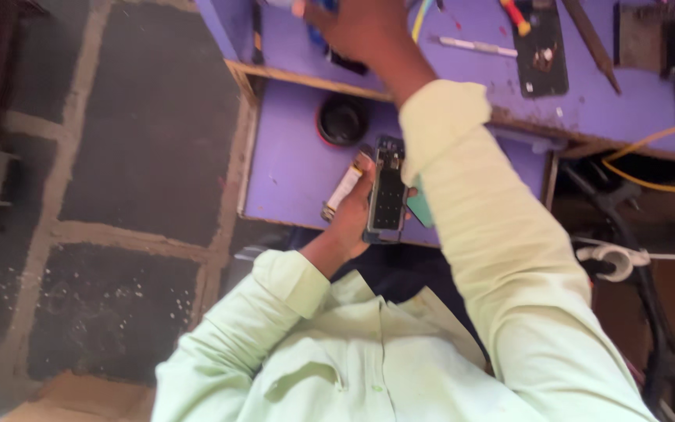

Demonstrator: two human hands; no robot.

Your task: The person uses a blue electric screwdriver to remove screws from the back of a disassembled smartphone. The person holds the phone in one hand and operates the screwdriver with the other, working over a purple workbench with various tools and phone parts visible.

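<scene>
Pale green shirt fabric (369,367) fills the bottom of the view, closest to the lens, with both sleeves rising from it. Far left lies a dark stone floor with pale joints (150,117). Moving right, the left hand (353,215) is curled around an opened dark smartphone with its inner frame showing (387,195), gripping it upright above the lower purple painted wooden shelf (291,172); a small white cylindrical tube (343,190) is pinched in the same hand, just beside the phone. A round black cap-like object with a red rim (342,119) rests on that shelf behind the hand. Further right, the right hand (361,27) reaches onto the upper purple bench top (462,70), fingers closed over something dark and partly cut off by the frame; what it is cannot be told. Beyond lie a slim metal tool (474,47), another dismantled black phone (542,51) and yellow cable (650,156).
</scene>
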